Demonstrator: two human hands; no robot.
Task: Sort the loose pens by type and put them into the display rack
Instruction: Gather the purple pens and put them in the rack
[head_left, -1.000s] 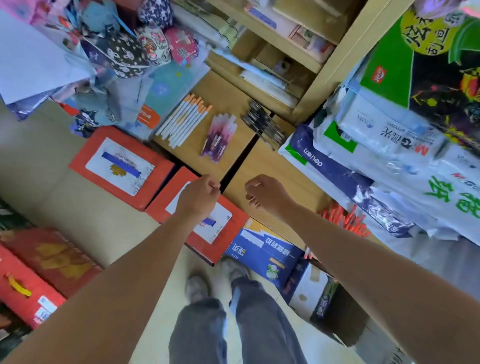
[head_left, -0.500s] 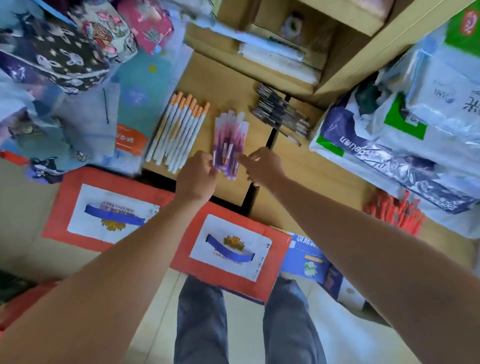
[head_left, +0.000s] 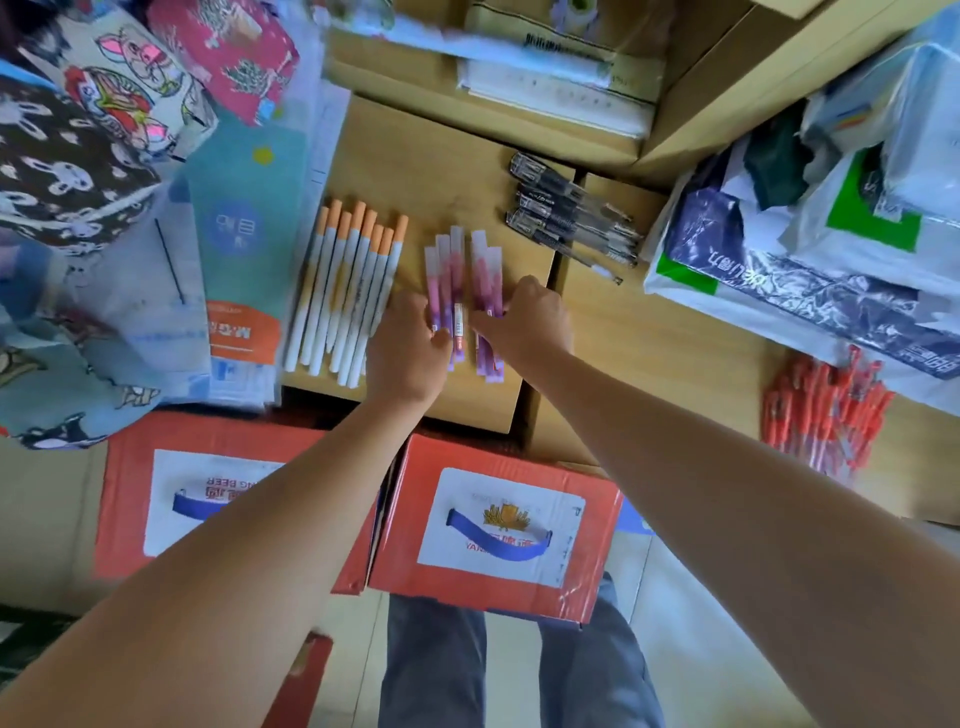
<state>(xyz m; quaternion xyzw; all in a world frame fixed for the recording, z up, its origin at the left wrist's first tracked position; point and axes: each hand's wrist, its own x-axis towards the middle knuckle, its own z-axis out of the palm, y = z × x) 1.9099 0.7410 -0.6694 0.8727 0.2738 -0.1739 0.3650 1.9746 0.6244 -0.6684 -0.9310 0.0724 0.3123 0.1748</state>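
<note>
Four sorts of pen on a pale wooden counter (head_left: 441, 171): orange-capped white pens (head_left: 353, 280) in a row at the left, pink-and-purple pens (head_left: 462, 270) just beside them in the middle, black pens (head_left: 566, 218) farther back to the right, red pens (head_left: 826, 410) heaped well apart at the right edge. Behind, a wooden shelf (head_left: 701, 104) with flat packs; to the right, plastic-wrapped paper packs (head_left: 779, 270); to the left, patterned pouches (head_left: 78, 156) over folders. Below the counter's front edge, two red cartons (head_left: 498, 566) side by side on a light floor. Left hand (head_left: 405, 348) and right hand (head_left: 524, 322) close together, fingers curled, both gripping the pink-and-purple pens near their near ends, one from each side. Half a second ago only at the near tips of that bundle, not yet round it; a second ago drawn back at the counter's front edge, above the cartons, touching no pens.
</note>
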